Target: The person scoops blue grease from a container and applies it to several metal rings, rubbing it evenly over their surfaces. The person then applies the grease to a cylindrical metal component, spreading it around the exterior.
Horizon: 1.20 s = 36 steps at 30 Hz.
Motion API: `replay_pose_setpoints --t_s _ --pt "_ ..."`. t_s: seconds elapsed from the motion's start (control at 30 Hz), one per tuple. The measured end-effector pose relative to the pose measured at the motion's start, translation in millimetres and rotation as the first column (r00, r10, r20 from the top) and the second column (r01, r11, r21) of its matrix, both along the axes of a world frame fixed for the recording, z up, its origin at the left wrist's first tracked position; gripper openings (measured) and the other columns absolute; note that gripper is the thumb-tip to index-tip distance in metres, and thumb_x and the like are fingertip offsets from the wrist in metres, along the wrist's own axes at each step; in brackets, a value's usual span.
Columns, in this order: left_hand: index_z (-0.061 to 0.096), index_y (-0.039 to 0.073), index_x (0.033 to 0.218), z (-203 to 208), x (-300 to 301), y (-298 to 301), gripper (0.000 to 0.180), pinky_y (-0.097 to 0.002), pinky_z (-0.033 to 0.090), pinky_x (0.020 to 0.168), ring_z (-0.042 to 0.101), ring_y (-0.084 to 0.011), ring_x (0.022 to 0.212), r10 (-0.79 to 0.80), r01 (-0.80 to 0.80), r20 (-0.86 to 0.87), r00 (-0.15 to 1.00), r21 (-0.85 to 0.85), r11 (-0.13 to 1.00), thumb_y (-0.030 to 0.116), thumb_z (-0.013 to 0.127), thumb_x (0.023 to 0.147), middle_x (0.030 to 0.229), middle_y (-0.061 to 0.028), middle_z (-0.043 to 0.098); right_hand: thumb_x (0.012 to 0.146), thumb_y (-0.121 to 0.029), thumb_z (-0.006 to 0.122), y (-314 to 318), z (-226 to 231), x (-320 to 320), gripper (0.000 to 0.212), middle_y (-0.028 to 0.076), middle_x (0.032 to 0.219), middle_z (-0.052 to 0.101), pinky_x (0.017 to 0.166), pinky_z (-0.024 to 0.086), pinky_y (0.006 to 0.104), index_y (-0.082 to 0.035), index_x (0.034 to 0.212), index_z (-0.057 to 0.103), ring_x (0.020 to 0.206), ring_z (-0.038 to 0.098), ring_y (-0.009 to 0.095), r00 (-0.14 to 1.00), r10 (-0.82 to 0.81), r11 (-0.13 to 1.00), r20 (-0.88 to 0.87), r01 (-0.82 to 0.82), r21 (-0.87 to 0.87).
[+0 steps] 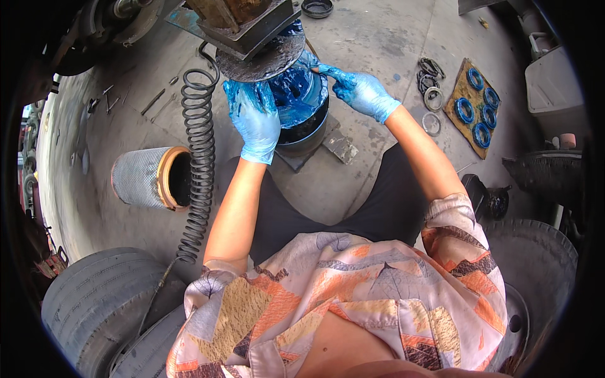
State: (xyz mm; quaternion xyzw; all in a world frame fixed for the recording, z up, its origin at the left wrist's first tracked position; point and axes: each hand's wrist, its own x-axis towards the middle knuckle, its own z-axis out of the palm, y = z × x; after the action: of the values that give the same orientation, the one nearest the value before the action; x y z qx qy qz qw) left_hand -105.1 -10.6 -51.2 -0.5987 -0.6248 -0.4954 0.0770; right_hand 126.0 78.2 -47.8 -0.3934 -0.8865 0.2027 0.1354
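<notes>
A dark bucket [302, 142] stands on the floor between my knees, its inside coated with thick blue grease [293, 101]. My left hand [257, 123], in a light blue glove, is at the bucket's left side, its grease-smeared fingers stretched upward beside the round metal plate [258, 60]. Its fingertips are partly lost in grease and under the plate's edge. My right hand [362, 94], also gloved, is at the bucket's right rim, a grease-covered finger extended toward the grease and the other fingers bent. No tool shows in either hand.
A black coiled hose [198, 138] hangs left of my arm, beside a cylindrical mesh filter [148, 176]. Blue-greased bearings [465, 110] lie on a brown board [472, 138] at right, near several metal rings [432, 97]. Large tyres [113, 296] flank me. A heavy metal block [252, 28] overhangs the bucket.
</notes>
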Motion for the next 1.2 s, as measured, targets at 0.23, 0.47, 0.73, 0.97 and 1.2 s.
replay_pose_setpoints --t_s 0.23,0.47,0.73,0.97,1.2 --pt "0.048 -0.006 0.131 -8 -6 -6 0.04 -0.0478 0.031 0.109 0.049 -0.0437 0.123 0.001 -0.004 0.059 0.998 0.057 0.998 0.019 0.048 0.1 0.133 -0.028 0.051 0.086 -0.011 0.055 -86 -5 -20 0.072 0.019 0.077 0.062 0.063 0.053 0.0434 -0.037 0.149 0.031 0.065 0.065 0.036 0.992 -0.06 0.989 -0.114 0.044 -0.142" --pt "0.034 0.005 0.148 21 -24 -25 0.063 -0.0366 0.033 0.113 0.042 -0.0232 0.134 -0.44 0.343 0.724 0.531 0.291 0.893 0.049 0.033 0.104 0.145 -0.0143 0.045 0.091 -0.002 0.047 -113 23 -68 0.066 0.006 0.08 0.064 0.055 0.051 0.0283 -0.026 0.151 0.033 0.063 0.059 0.013 0.772 -0.216 0.372 -0.597 -0.5 -0.782" --pt "0.035 0.003 0.148 33 -71 -55 0.075 -0.0378 0.028 0.115 0.036 -0.0271 0.14 -0.463 0.281 0.77 -0.44 0.607 0.743 0.058 0.04 0.098 0.151 -0.0167 0.04 0.087 -0.038 0.064 -80 45 -78 0.053 0.016 0.142 0.048 0.11 0.034 0.0516 -0.009 0.131 0.059 0.132 0.042 0.041 0.982 0.106 0.851 -0.155 -0.009 0.525" --pt "0.032 0.003 0.149 36 -57 -57 0.078 -0.0387 0.025 0.117 0.033 -0.0283 0.142 -0.424 0.318 0.875 -0.233 0.481 0.817 0.059 0.043 0.097 0.154 -0.0164 0.035 0.085 -0.05 0.061 -75 17 -45 0.069 0.015 0.153 0.035 0.118 0.014 0.0558 -0.006 0.138 0.051 0.142 0.024 0.044 0.986 0.134 0.864 0.103 -0.167 0.474" --pt "0.019 -0.001 0.152 26 -14 -50 0.102 -0.0474 0.019 0.118 0.019 -0.039 0.146 -0.214 0.09 -0.35 0.912 -0.339 0.937 0.062 0.061 0.083 0.158 -0.0228 0.019 0.088 -0.039 0.063 -103 17 -18 0.063 0.017 0.154 0.032 0.117 0.019 0.055 -0.005 0.139 0.048 0.142 0.026 0.043 0.999 0.015 0.91 0.028 -0.025 0.413"
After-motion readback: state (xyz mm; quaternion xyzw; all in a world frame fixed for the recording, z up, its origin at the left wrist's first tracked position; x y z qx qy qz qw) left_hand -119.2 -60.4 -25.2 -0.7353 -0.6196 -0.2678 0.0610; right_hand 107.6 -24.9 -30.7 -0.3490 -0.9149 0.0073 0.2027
